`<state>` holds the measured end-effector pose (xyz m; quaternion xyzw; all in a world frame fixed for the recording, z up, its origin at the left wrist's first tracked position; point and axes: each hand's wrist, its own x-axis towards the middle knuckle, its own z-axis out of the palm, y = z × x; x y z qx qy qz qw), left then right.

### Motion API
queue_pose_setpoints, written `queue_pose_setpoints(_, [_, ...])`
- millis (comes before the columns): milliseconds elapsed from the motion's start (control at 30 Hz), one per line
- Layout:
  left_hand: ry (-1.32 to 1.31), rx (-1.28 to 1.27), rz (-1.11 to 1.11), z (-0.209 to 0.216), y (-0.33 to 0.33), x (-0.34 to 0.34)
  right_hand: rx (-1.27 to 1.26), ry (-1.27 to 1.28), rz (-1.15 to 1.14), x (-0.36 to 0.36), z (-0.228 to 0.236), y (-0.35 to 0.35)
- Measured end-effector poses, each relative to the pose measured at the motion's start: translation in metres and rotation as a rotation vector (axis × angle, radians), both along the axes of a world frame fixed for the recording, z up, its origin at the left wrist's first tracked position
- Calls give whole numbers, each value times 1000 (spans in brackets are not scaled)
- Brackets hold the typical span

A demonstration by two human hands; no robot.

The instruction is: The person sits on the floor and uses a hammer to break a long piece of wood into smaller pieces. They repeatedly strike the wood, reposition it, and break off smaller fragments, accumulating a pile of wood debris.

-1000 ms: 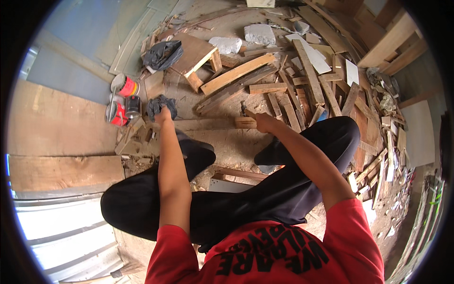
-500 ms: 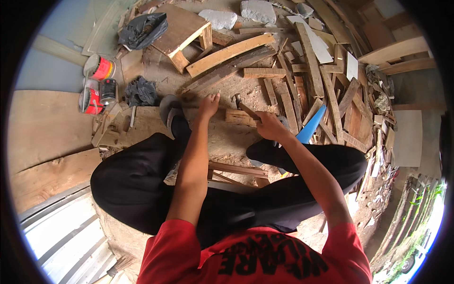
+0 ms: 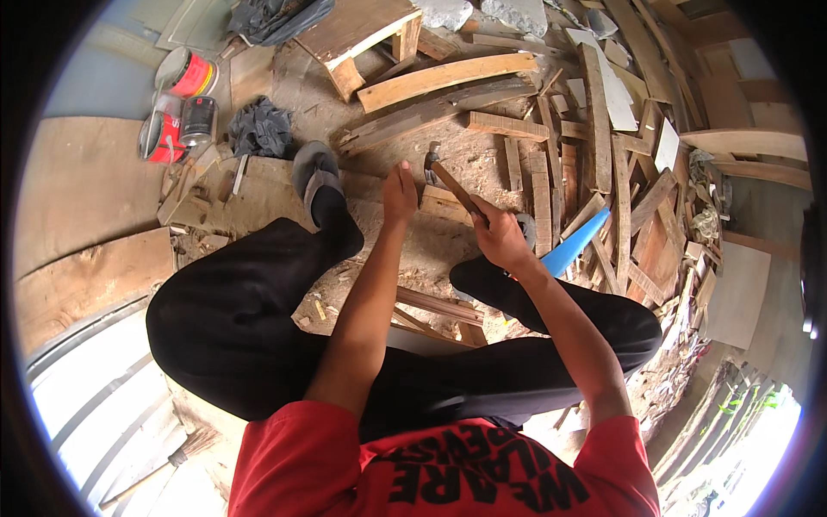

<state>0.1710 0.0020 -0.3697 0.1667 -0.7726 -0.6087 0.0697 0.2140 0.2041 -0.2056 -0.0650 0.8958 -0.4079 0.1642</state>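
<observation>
My right hand [image 3: 502, 237] is closed around the wooden handle of a hammer [image 3: 457, 188], whose metal head points away from me. Just left of the hammer head, my left hand [image 3: 400, 196] has its fingers pressed together and pointing up. Whatever may be between those fingertips is too small to make out. A short wood block [image 3: 445, 205] lies on the ground between my hands, partly behind the hammer handle. Close to my right wrist, a blue tapered blade-like piece [image 3: 575, 246] leans beside my right leg.
Scrap boards [image 3: 616, 202] are heaped on the right. Beyond my hands lie a curved plank [image 3: 448, 80] and a low wooden stool [image 3: 353, 33]. Paint cans [image 3: 185, 73] and a dark plastic bag [image 3: 260, 127] stand on the left. A wooden piece [image 3: 439, 306] lies between my legs.
My left hand has come nearer to the wood block and the hammer. The hammer head has shifted farther from me, with my right hand still gripping it. The whole view has tilted slightly.
</observation>
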Motion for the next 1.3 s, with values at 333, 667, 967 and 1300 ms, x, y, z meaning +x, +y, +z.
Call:
queue_pose_setpoints(333, [97,31,206,-2,7,17,73,19,160,-10,-12,1])
queue_pose_setpoints(667, [89,52,-15,9,-10,17,163,-41,564,-65,25,-6])
queue_pose_setpoints(967, [325,-119,-735,44,5,-5,-230,-14,97,-38,10,-7])
queue_pose_setpoints(1300, [217,-231,-725,34,26,-37,-836,146,-25,-59,-35,-41])
